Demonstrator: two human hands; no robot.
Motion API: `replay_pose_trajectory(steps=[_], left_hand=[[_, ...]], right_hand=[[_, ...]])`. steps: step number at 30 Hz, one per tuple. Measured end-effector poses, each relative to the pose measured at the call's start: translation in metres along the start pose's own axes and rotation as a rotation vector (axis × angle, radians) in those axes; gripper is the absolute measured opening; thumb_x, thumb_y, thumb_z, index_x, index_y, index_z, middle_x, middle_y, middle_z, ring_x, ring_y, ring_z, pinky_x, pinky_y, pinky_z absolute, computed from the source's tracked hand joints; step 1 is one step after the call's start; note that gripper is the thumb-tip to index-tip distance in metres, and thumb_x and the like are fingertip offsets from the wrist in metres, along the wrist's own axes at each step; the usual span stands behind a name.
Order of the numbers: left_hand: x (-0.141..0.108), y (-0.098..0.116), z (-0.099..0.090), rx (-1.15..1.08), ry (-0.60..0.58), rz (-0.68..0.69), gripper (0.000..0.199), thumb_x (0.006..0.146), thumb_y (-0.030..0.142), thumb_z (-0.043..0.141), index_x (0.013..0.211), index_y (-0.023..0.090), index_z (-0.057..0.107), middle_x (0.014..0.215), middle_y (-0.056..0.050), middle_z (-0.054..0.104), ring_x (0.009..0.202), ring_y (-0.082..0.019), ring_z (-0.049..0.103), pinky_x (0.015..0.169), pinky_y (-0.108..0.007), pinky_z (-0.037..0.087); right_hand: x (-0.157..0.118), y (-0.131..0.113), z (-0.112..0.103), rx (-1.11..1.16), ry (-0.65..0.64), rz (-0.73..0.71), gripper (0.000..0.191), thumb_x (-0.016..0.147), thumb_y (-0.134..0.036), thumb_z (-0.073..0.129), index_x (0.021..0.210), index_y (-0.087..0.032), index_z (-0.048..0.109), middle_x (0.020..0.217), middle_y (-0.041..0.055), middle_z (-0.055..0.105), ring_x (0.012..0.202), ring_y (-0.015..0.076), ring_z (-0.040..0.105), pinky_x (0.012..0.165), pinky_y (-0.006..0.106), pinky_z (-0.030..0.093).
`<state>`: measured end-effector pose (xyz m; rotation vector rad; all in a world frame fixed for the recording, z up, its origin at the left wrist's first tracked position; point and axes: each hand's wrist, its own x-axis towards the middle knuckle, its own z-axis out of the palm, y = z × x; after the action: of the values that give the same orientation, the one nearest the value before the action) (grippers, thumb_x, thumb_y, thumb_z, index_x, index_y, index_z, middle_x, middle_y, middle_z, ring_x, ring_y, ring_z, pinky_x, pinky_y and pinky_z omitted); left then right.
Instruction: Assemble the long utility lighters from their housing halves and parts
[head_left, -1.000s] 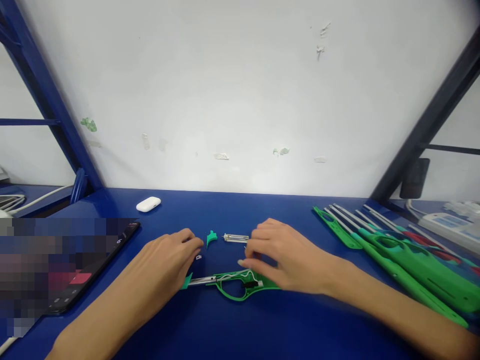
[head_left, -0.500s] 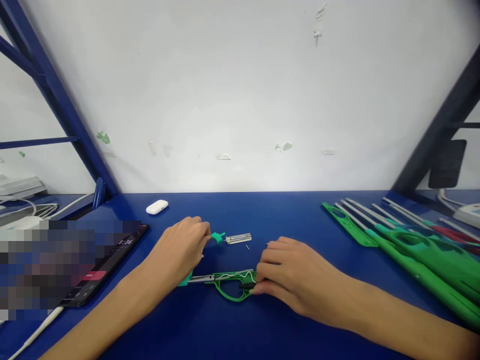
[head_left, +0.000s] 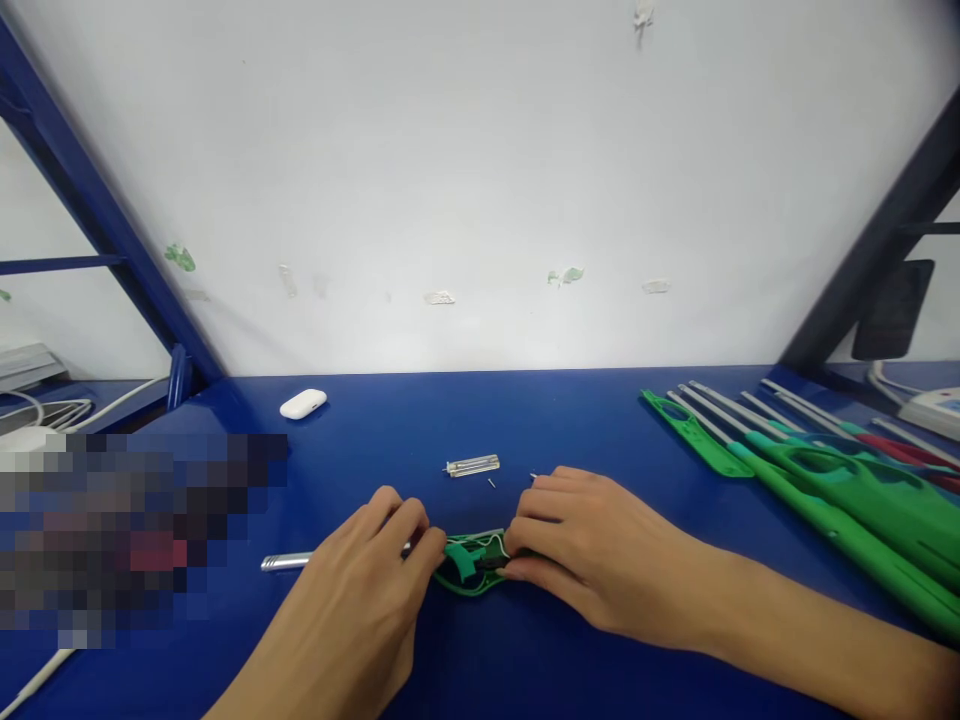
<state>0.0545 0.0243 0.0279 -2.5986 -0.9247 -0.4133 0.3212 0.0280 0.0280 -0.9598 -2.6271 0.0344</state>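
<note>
A half-shell of a green gas lighter (head_left: 474, 588) lies opened between my hands, with a white wire and a black part inside. Its silvery metal tube (head_left: 285, 562) sticks out to the left beyond my left wrist. My left hand (head_left: 375, 575) is closed, its fingertips pinching a teal trigger (head_left: 463, 560) over the shell's finger loop. My right hand (head_left: 574, 540) grips the right end of the shell, and its fingers hide that part. Behind them lie a clear fuel tank (head_left: 474, 466) and a small pin (head_left: 492, 483).
Several green lighters (head_left: 847, 520) with metal tubes lie at the right, beside a loose green half-shell (head_left: 694, 435). A white earbud case (head_left: 304, 404) sits at the back left. At left is a blurred-out device with a white cable (head_left: 45, 672). A white wall (head_left: 480, 180) rises behind the table.
My left hand has carried the teal trigger from beside the clear tank toward me and right, onto the open lighter. My right hand has stayed at the shell. The view has shifted slightly.
</note>
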Motion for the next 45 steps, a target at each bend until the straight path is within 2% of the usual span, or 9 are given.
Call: replay_pose_trajectory(steps=[8,18,25,28,31,35,39,41,45], left_hand=[[0.007,0.003,0.002,-0.033,0.068,0.016,0.036,0.081,-0.01,0.048,0.081,0.017,0.07,0.083,-0.01,0.067,0.073,-0.026,0.053,0.063,-0.041,0.05],[0.007,0.001,0.009,-0.142,0.169,-0.008,0.037,0.1,-0.003,0.043,0.083,0.018,0.068,0.08,-0.005,0.066,0.071,-0.023,0.052,0.061,-0.038,0.046],[0.006,0.003,0.011,-0.179,0.194,-0.01,0.038,0.108,0.004,0.041,0.084,0.019,0.067,0.08,-0.004,0.066,0.071,-0.021,0.054,0.063,-0.037,0.05],[0.004,0.003,0.009,-0.188,0.177,-0.003,0.036,0.107,0.004,0.043,0.088,0.019,0.07,0.083,-0.004,0.067,0.071,-0.022,0.057,0.065,-0.037,0.054],[0.001,0.002,0.005,-0.186,0.15,-0.009,0.038,0.1,-0.003,0.042,0.093,0.02,0.071,0.088,-0.005,0.069,0.074,-0.022,0.06,0.068,-0.036,0.058],[-0.003,0.001,0.006,-0.179,0.15,-0.023,0.048,0.093,-0.01,0.039,0.106,0.022,0.073,0.101,-0.005,0.074,0.083,-0.02,0.067,0.077,-0.033,0.061],[-0.006,-0.002,0.009,-0.24,0.168,-0.016,0.048,0.101,-0.005,0.041,0.124,0.024,0.072,0.101,-0.003,0.075,0.083,-0.018,0.07,0.077,-0.03,0.062],[-0.007,-0.003,0.008,-0.265,0.163,-0.009,0.044,0.103,-0.002,0.043,0.124,0.024,0.072,0.1,-0.003,0.075,0.084,-0.017,0.071,0.074,-0.027,0.061],[-0.005,-0.006,0.004,-0.277,0.172,0.005,0.048,0.098,-0.006,0.043,0.119,0.025,0.073,0.102,-0.002,0.076,0.088,-0.017,0.072,0.076,-0.026,0.062]], right_hand=[[-0.002,0.0,-0.003,0.04,-0.002,-0.028,0.017,0.111,-0.029,0.065,0.096,-0.023,0.069,0.089,-0.0024,0.072,0.08,0.0177,0.065,0.085,0.035,0.044],[-0.002,0.001,0.001,0.036,0.011,-0.047,0.02,0.113,-0.024,0.058,0.095,-0.023,0.067,0.089,-0.0012,0.072,0.081,0.0178,0.065,0.086,0.034,0.047],[-0.004,0.001,0.003,0.027,0.038,-0.046,0.022,0.114,-0.025,0.055,0.095,-0.023,0.067,0.088,-0.0009,0.071,0.08,0.0184,0.064,0.087,0.035,0.047],[-0.004,0.001,0.002,0.025,0.035,-0.05,0.023,0.114,-0.026,0.055,0.096,-0.023,0.068,0.088,-0.001,0.071,0.08,0.0184,0.064,0.084,0.035,0.047],[-0.004,0.001,0.002,0.03,0.023,-0.054,0.023,0.115,-0.027,0.054,0.098,-0.023,0.069,0.089,-0.0008,0.072,0.08,0.0187,0.064,0.083,0.035,0.047],[-0.004,0.0,0.002,0.011,0.011,-0.049,0.021,0.114,-0.028,0.055,0.1,-0.023,0.071,0.09,-0.0004,0.073,0.081,0.0192,0.065,0.089,0.037,0.049],[-0.005,0.0,0.003,-0.008,0.016,-0.048,0.02,0.114,-0.029,0.058,0.1,-0.024,0.071,0.091,-0.0003,0.075,0.082,0.0196,0.066,0.094,0.038,0.049],[-0.005,0.0,0.003,-0.02,0.026,-0.056,0.02,0.114,-0.029,0.057,0.1,-0.023,0.07,0.091,-0.0001,0.075,0.082,0.0197,0.066,0.093,0.038,0.049],[-0.004,0.001,0.004,-0.032,0.048,-0.075,0.018,0.114,-0.03,0.059,0.1,-0.023,0.07,0.089,-0.0008,0.074,0.08,0.0198,0.065,0.089,0.037,0.048]])
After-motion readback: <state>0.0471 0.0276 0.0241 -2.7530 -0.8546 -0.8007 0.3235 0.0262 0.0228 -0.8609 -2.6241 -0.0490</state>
